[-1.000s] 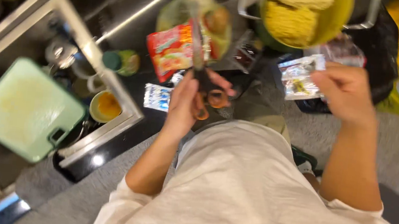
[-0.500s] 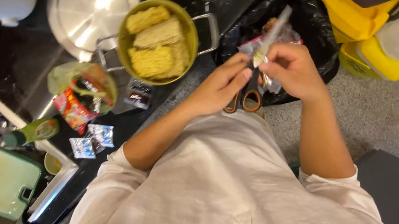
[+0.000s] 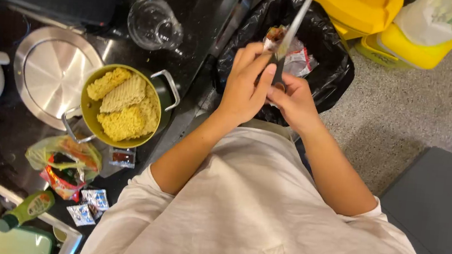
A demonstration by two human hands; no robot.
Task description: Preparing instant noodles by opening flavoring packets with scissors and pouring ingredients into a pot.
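Observation:
Both my hands meet above a black bin bag (image 3: 332, 71) hanging off the counter's edge. My left hand (image 3: 246, 84) grips a pair of scissors (image 3: 289, 27) whose grey blades point up and away from me. My right hand (image 3: 295, 99) is closed just below the scissors' dark handle, touching my left thumb. A small seasoning sachet (image 3: 274, 34) with brown contents shows above my fingertips, next to the blades. How it is held is hidden. To the left, a yellow-green pot (image 3: 91, 108) holds several dry noodle blocks (image 3: 124, 105).
On the black counter (image 3: 205, 1) are a steel lid (image 3: 47, 72), an upturned glass (image 3: 153, 23), noodle wrappers in a bag (image 3: 62, 163), small sachets (image 3: 92, 205) and a green bottle (image 3: 27, 209). Yellow containers (image 3: 382, 20) stand behind the bin. Grey floor lies to the right.
My view has swung right, from the sink to the bin. My hands came together and moved over the bin bag with the scissors and the sachet.

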